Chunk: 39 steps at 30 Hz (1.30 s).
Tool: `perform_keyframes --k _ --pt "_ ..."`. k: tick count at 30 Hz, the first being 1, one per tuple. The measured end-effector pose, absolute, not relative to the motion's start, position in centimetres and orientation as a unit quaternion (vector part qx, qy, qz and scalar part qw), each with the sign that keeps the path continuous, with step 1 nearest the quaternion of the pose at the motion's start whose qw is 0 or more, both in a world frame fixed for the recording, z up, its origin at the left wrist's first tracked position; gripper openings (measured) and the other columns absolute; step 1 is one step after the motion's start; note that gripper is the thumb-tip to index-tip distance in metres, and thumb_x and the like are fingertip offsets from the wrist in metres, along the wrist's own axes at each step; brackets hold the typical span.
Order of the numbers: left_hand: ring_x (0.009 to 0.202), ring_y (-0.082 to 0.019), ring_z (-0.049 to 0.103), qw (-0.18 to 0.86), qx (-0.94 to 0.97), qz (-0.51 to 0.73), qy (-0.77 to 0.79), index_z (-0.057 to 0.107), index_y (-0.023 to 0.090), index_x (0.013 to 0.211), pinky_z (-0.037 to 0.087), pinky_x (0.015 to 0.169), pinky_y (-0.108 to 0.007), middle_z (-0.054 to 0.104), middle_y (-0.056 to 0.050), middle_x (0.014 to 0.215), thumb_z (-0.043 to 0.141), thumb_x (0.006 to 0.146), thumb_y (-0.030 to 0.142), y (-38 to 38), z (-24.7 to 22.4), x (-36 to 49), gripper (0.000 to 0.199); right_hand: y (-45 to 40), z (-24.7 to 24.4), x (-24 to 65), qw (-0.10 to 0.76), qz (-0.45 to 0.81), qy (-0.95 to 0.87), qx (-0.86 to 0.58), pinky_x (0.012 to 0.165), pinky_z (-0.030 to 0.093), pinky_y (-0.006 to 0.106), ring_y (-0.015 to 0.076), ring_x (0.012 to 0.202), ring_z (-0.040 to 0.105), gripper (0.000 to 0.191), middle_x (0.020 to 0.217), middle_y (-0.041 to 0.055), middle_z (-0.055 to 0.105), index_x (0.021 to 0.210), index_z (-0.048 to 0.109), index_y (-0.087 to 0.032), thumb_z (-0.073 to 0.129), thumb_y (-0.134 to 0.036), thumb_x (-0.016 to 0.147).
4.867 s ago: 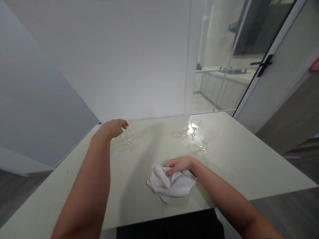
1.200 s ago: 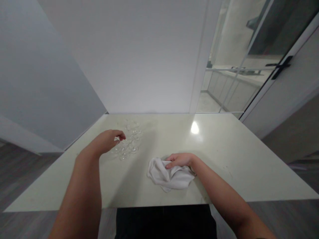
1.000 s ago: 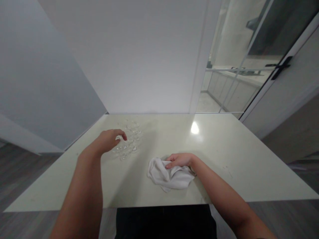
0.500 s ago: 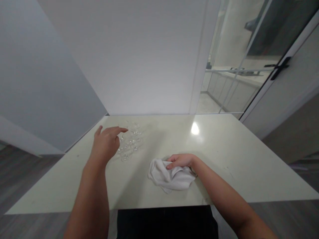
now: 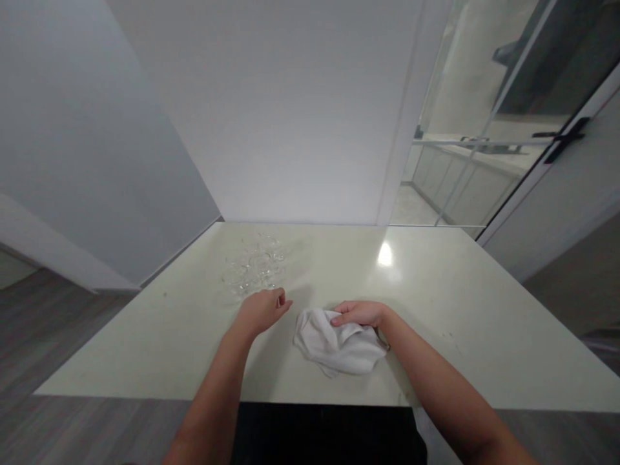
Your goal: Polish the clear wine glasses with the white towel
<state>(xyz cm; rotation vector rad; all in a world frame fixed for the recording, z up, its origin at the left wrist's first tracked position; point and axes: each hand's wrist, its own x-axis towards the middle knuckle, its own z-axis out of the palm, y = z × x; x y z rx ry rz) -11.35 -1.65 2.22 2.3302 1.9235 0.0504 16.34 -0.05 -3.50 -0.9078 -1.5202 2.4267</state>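
White cloth [image 5: 334, 349], one, crumpled: on the pale table [image 5: 475, 336], held at its far edge, the bulk spreading toward 7 and 8 o'clock from my right hand [image 5: 362, 313]. Right hand: thumb on top, other fingers partly hidden from my remote view, pinching the fabric.

Left hand [image 5: 264, 310]: fingers loosely curled, thumb standing apart from them, grip slack; cloth just beside it at 4 o'clock, a gap between.

Clear glassware [image 5: 256, 270], a cluster: just beyond my left hand at 12 o'clock, outlines too faint on my feed to count.

Glare spot [image 5: 385, 254]: on the table, at 1 o'clock from my right hand.
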Motion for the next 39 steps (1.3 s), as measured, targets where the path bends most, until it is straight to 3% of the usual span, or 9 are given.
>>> perform_keyframes --k 8,12,16,21,25,32,39 --pt "0.08 -0.028 0.066 0.101 0.741 -0.11 0.655 0.068 0.017 0.072 0.043 0.067 -0.033 0.071 -0.015 0.085 0.04 0.086 0.057 -2.8 2.9 -13.8 0.051 -0.1 -3.5 16.3 0.066 0.807 -0.502 -0.304 0.064 0.052 0.024 0.0102 0.058 0.064 0.041 0.078 0.0028 0.073 0.09 0.069 -0.012 0.081 -0.044 0.067" --pt "0.097 -0.035 0.065 0.109 0.671 -0.161 0.715 0.071 0.015 0.091 0.047 0.078 -0.042 0.069 -0.019 0.106 0.039 0.083 0.063 -3.8 3.1 -15.2 0.058 -0.1 -3.4 16.3 0.067 0.805 -0.506 -0.304 0.062 0.051 0.023 0.0104 0.059 0.064 0.041 0.079 0.0033 0.073 0.09 0.069 -0.012 0.081 -0.045 0.068" --pt "0.11 -0.037 0.061 0.106 0.64 -0.146 0.746 0.064 0.013 0.117 0.047 0.088 -0.046 0.059 -0.021 0.128 0.04 0.081 0.064 -3.6 2.6 -16.5 0.066 -0.2 -3.5 16.3 0.065 0.807 -0.502 -0.305 0.061 0.051 0.023 0.0108 0.06 0.065 0.041 0.078 0.0033 0.073 0.09 0.07 -0.012 0.081 -0.044 0.067" --pt "0.12 -0.04 0.054 0.107 0.629 -0.11 0.762 0.047 0.009 0.139 0.043 0.096 -0.049 0.05 -0.022 0.139 0.04 0.078 0.069 -2.8 1.5 -17.1 0.086 -0.1 -3.6 16.3 0.062 0.802 -0.509 -0.307 0.061 0.051 0.022 0.0107 0.06 0.065 0.041 0.079 0.0038 0.073 0.09 0.07 -0.012 0.081 -0.045 0.067" --pt "0.125 -0.045 0.047 0.074 0.618 -0.075 0.779 0.037 0.013 0.147 0.039 0.098 -0.057 0.044 -0.022 0.145 0.043 0.072 0.076 -2.2 0.8 -17.5 0.098 -0.2 -3.6 16.2 0.065 0.797 -0.516 -0.307 0.062 0.051 0.023 0.0103 0.059 0.064 0.043 0.079 0.0032 0.073 0.09 0.069 -0.012 0.081 -0.046 0.067" --pt "0.135 -0.044 0.036 0.067 0.619 -0.034 0.781 0.036 0.021 0.148 0.032 0.103 -0.059 0.037 -0.017 0.152 0.032 0.076 0.081 -0.9 -0.8 -18.8 0.095 -0.3 -3.2 16.2 0.065 0.8 -0.512 -0.306 0.06 0.05 0.023 0.0101 0.058 0.063 0.045 0.08 0.0033 0.073 0.089 0.069 -0.012 0.082 -0.047 0.065" --pt "0.141 -0.039 0.028 0.015 0.616 -0.03 0.787 0.034 0.027 0.149 0.015 0.108 -0.068 0.033 -0.014 0.155 0.026 0.084 0.073 -0.7 -1.9 -18.5 0.08 -0.4 -3.3 16.1 0.067 0.798 -0.509 -0.316 0.059 0.049 0.022 0.0102 0.059 0.063 0.045 0.078 0.0034 0.073 0.088 0.069 -0.011 0.083 -0.047 0.063"
